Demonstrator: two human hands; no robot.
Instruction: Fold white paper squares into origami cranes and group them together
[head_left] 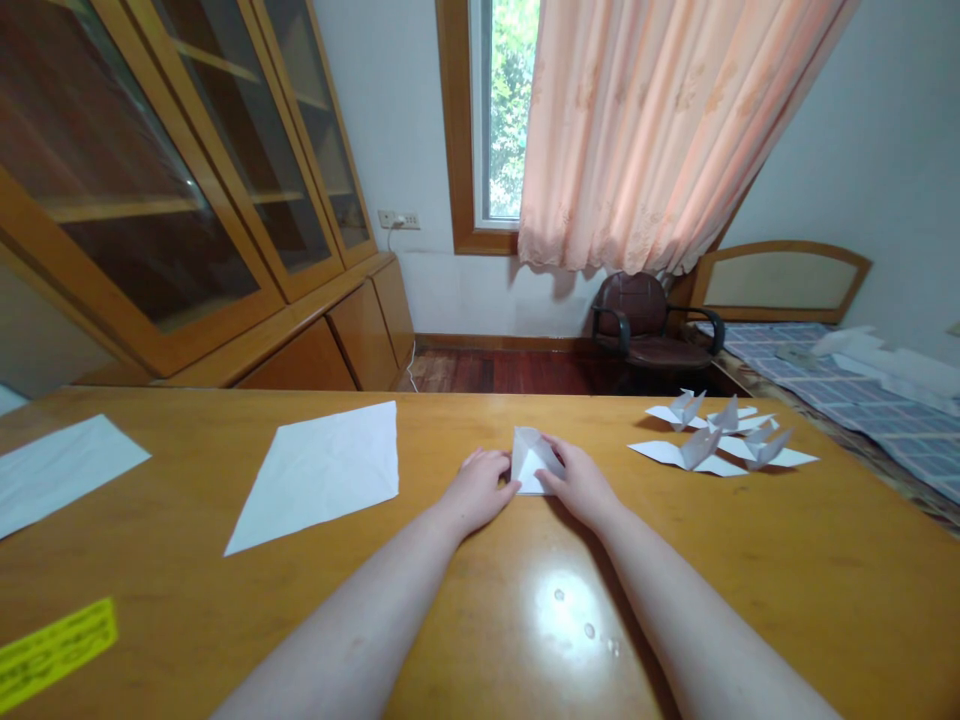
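A small piece of folded white paper [529, 478] lies on the desk in front of me, one flap standing up from it. My right hand [581, 482] is closed on its right side, thumb over the lower part and fingers behind the raised flap. On the left edge, my left hand [484, 484] presses with its thumb, its fingers curled beside the paper. Several folded paper cranes [701, 447] with spread wings stand together to the right.
A flat white paper sheet [322, 470] lies left of my hands, with another sheet [67, 470] farther left. A yellow label [56, 650] is at the near left of the wooden desk [465, 640]. Beyond the desk are a chair [645, 325], a cabinet and a bed.
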